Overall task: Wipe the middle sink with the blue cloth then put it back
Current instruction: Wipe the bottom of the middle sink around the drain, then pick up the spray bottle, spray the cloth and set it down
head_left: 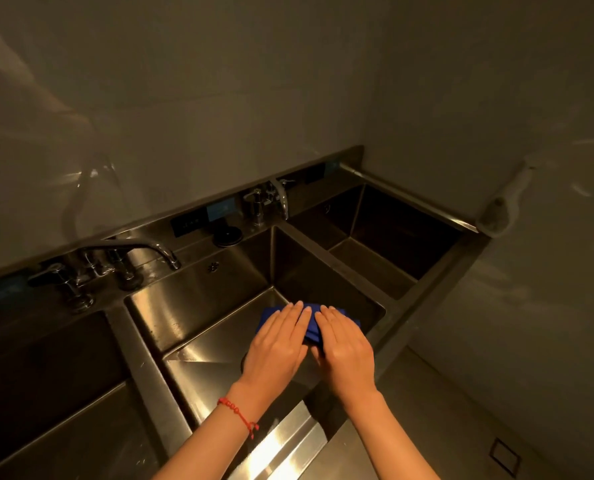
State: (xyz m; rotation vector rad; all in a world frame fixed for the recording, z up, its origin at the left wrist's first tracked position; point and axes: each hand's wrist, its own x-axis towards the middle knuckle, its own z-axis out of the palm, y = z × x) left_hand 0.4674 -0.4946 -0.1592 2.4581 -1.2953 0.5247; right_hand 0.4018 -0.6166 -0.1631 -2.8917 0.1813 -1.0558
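In the middle sink (198,306), near its back right corner, I have both hands flat on the cloth (311,329). The left hand (277,344) and the right hand (345,348) lie side by side, palms down, fingers straight and close together, not curled around the fabric. I think they are placed like this to press the cloth against the steel floor, so it can slide and wipe without bunching; two hands give more even pressure. The cloth is bunched a little between the hands, and only its blue edges show past the fingertips. A red bracelet (240,415) sits on the left wrist. The sink is stainless steel with bright reflections on the bottom, and I cannot tell if it is wet. A left sink (46,375) and a right sink (385,237) are beside it, with a faucet (143,252) at the back. The room is dim, with plain grey walls.
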